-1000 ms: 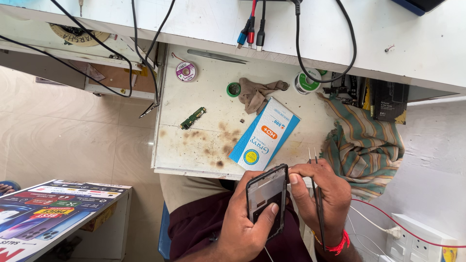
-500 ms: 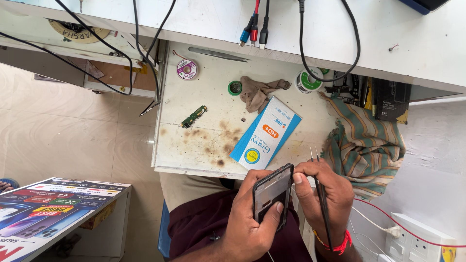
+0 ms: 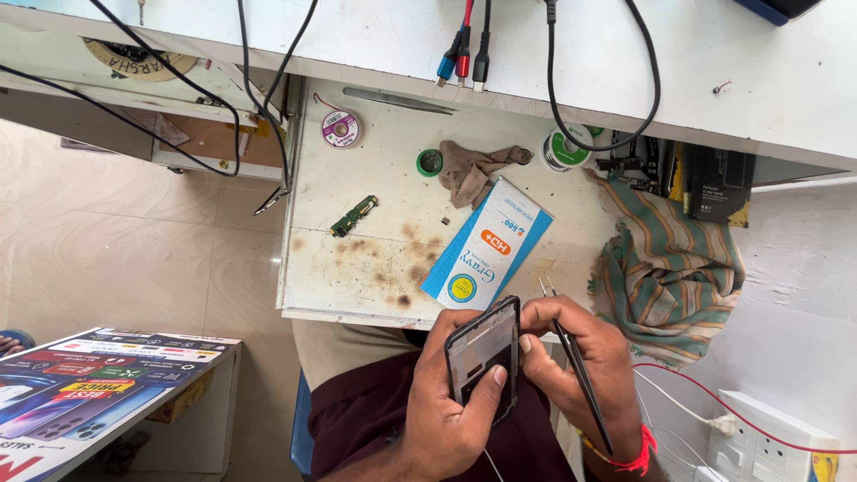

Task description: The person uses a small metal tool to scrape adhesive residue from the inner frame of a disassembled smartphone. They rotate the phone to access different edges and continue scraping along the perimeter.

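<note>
Head view: left hand point(image 3: 451, 406) grips an opened phone frame point(image 3: 483, 357) over the lap, fingers wrapped behind it and thumb across its lower face, tilting the inner side up for access. Right hand point(image 3: 585, 366) has fingers closed on black tweezers point(image 3: 571, 357), tips pointing away above the knuckles, apparently parked while a fingertip touches the frame's edge. Beyond, the stained worktop point(image 3: 357, 268) carries a small green circuit board point(image 3: 354, 215), a blue-and-white packet point(image 3: 486, 250) and a brown rag point(image 3: 478, 168).

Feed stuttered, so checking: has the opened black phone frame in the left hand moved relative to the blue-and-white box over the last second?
No. The black phone frame stays just below the blue-and-white box, at the stained table's front edge, in the left hand.
</note>
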